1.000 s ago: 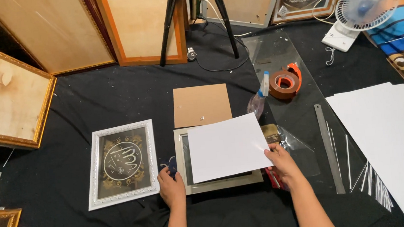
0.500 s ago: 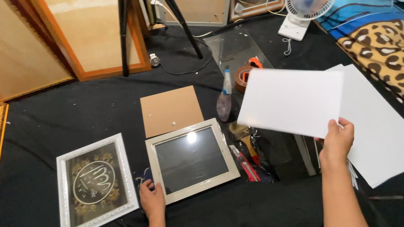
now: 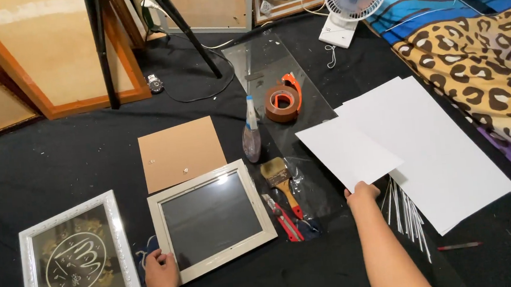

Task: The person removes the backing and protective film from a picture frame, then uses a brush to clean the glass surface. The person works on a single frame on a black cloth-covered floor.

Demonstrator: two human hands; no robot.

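My right hand reaches out right of centre in the frame, forearm running up from the bottom edge, fingers pinched together on the near corner of a small white sheet. That sheet lies partly over a larger white sheet spread toward the right side, beside a leopard-print blanket. My left hand sits low and left of centre, resting at the bottom left corner of the empty white picture frame; it looks closed on the frame's edge, though I cannot tell for sure from here. Everything lies on a black cloth floor. Just above the frame is a brown backing board; at the lower left, a second framed picture. Between frame and sheet lie a paintbrush and a red cutter.
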